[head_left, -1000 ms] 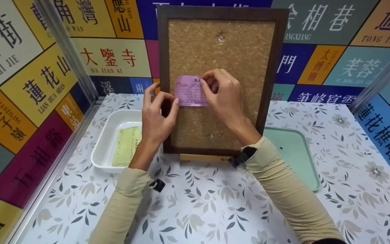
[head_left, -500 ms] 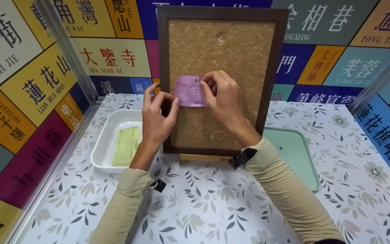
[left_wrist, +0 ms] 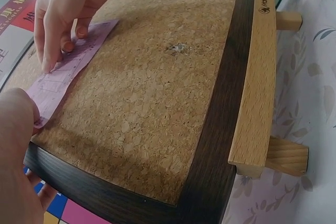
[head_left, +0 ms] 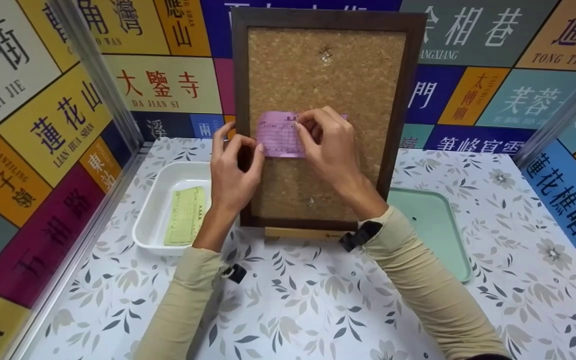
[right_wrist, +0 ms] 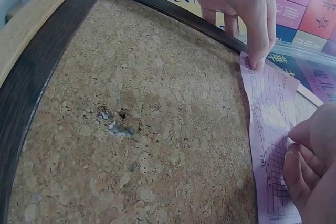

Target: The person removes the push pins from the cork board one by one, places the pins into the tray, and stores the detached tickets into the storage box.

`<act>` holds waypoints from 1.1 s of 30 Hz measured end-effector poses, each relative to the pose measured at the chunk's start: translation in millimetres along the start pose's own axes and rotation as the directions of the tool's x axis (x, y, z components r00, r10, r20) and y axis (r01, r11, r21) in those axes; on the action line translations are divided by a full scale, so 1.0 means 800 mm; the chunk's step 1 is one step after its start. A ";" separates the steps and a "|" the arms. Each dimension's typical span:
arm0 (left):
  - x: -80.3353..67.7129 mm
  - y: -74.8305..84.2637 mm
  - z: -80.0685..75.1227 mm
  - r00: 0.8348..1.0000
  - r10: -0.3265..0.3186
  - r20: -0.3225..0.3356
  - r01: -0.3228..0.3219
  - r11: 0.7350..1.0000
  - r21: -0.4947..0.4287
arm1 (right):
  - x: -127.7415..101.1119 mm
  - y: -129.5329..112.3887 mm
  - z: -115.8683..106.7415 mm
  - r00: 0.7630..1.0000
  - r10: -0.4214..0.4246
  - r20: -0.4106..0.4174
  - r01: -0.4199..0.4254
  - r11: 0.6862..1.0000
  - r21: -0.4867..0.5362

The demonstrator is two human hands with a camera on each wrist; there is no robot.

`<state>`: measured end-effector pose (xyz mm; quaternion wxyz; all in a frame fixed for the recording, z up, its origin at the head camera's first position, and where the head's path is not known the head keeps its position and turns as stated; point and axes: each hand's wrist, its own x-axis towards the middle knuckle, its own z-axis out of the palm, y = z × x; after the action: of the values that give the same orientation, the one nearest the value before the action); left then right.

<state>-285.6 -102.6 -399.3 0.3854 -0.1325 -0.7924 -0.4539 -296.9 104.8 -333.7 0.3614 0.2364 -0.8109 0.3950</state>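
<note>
A cork board (head_left: pixel 318 75) in a dark frame stands upright on a wooden easel (head_left: pixel 300 233). A purple slip (head_left: pixel 278 135) lies flat against the cork at mid height. My left hand (head_left: pixel 235 165) grips the frame's left edge, its thumb pressing the slip's left end. My right hand (head_left: pixel 328 145) has curled fingers pinching at the slip's top edge; what lies under them is hidden. In the left wrist view the purple slip (left_wrist: pixel 58 77) runs between my left hand (left_wrist: pixel 16 145) and my right hand (left_wrist: pixel 68 9). In the right wrist view the purple slip (right_wrist: pixel 273 129) sits under my left hand (right_wrist: pixel 241 3) and my right hand (right_wrist: pixel 310 161).
A white tray (head_left: pixel 155 210) left of the board holds a yellow-green slip (head_left: pixel 186 215). A mint green tray (head_left: pixel 443 240) with a tiny dark speck (head_left: pixel 414 218) lies to the right. Worn pin marks (head_left: pixel 325 54) dot the cork. Sign-covered walls close in on three sides.
My right hand's fingers have shifted slightly down along the slip's top edge, and the slip's right corner now peeks out past them. The left hand has stayed put.
</note>
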 end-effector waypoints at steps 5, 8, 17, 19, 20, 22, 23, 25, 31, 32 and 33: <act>0.000 0.000 0.000 1.000 -0.004 0.001 0.004 1.000 -0.005 | -0.002 0.000 -0.002 1.000 0.007 -0.006 -0.006 1.000 0.031; 0.000 0.001 0.000 1.000 -0.008 0.003 0.008 1.000 -0.005 | -0.002 0.000 -0.004 1.000 0.019 -0.013 -0.018 0.999 0.051; 0.000 0.001 -0.001 1.000 -0.006 -0.013 0.006 1.000 -0.003 | -0.003 0.009 -0.015 0.998 -0.021 -0.058 0.025 0.997 0.071; 0.000 0.001 -0.001 1.000 -0.006 -0.016 0.006 1.000 -0.001 | -0.005 0.012 -0.017 0.997 -0.034 -0.065 0.038 0.997 0.064; 0.000 0.001 -0.001 1.000 -0.006 -0.016 0.006 1.000 0.000 | -0.006 0.013 -0.018 0.997 -0.038 -0.068 0.042 0.997 0.060; 0.000 0.001 -0.002 1.000 -0.007 -0.015 0.007 1.000 0.000 | -0.007 0.016 -0.020 0.997 -0.036 -0.074 0.041 0.997 0.062; 0.000 0.001 -0.003 1.000 -0.008 -0.014 0.008 1.000 -0.001 | -0.008 0.017 -0.021 0.997 -0.031 -0.077 0.037 0.997 0.067; 0.000 0.002 -0.005 1.000 -0.015 -0.012 0.015 1.000 -0.002 | -0.010 0.020 -0.023 0.996 -0.016 -0.083 0.023 0.996 0.088; 0.001 0.004 -0.011 0.999 -0.039 -0.011 0.039 0.999 -0.012 | -0.016 0.026 -0.036 0.995 0.008 -0.096 0.003 0.994 0.112; 0.002 0.004 -0.012 0.999 -0.043 -0.011 0.042 0.999 -0.015 | -0.017 0.026 -0.038 0.995 0.010 -0.099 0.001 0.994 0.112; 0.002 0.005 -0.013 0.999 -0.046 -0.010 0.046 0.999 -0.016 | -0.019 0.027 -0.041 0.995 0.009 -0.100 0.003 0.994 0.114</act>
<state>-279.3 -109.6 -392.9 0.3780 -0.1148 -0.7896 -0.4695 -288.5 145.4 -341.3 0.3873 0.2351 -0.7681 0.4524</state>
